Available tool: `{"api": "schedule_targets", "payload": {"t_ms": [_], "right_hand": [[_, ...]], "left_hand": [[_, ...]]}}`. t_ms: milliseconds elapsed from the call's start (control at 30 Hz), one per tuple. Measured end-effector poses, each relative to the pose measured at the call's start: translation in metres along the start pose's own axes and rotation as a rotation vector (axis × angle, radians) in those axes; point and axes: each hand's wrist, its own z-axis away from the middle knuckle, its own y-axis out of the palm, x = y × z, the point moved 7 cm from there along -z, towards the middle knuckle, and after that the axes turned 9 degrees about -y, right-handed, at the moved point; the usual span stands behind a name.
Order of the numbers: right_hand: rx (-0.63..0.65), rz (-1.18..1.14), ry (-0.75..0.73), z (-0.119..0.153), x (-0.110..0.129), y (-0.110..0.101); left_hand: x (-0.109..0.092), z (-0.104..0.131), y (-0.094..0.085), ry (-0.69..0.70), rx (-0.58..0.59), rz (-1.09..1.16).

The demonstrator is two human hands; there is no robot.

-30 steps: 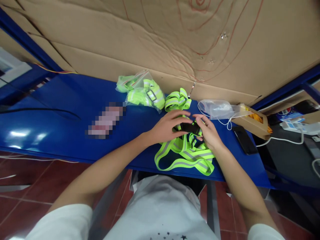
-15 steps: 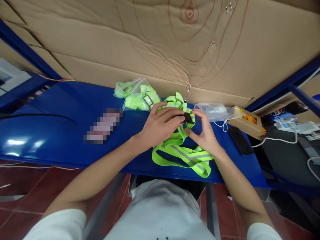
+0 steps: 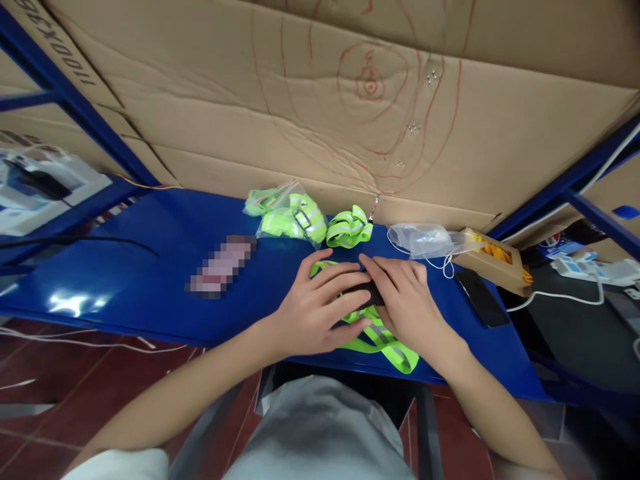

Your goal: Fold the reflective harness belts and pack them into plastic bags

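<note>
A dark, flat black piece [image 3: 369, 293] lies between my hands, among the loops of a neon-yellow reflective strap [image 3: 400, 355] with a grey stripe. My left hand [image 3: 320, 307] grips it from the left, fingers curved over its top. From the right, my right hand [image 3: 413, 303] holds its other side, fingers bent and close together. My hands hide much of the piece and the strap, so its exact kind is not clear. Just beyond my fingers, a bundled neon-yellow strap [image 3: 347, 227] rests on the blue table [image 3: 160, 267].
A clear bag of neon straps [image 3: 295, 217] sits against the cardboard wall [image 3: 210, 120]. Rightward are a clear plastic bag [image 3: 425, 239], a black phone [image 3: 481, 298] and an open cardboard box [image 3: 500, 263]. A blurred-out pinkish item [image 3: 223, 267] lies to the left.
My hands have drawn the black piece and strap nearer to me, away from the bundled strap, which now lies apart. My right hand has closed in over the piece. The view has tilted slightly.
</note>
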Motion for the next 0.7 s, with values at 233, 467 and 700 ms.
{"api": "schedule_targets", "payload": {"t_ms": [233,467,700], "right_hand": [[-0.064,0.128,0.105,0.011,0.002,0.021],[0.015,0.172,0.086,0.012,0.0,0.044],[0.046,0.135,0.053,0.013,-0.009,0.054]], "left_hand": [[0.005,0.006,0.015,-0.242,0.057,-0.06],[0.039,0.023,0.045,-0.486,0.224,0.067],[0.037,0.046,0.054,-0.445,0.203,-0.04]]}}
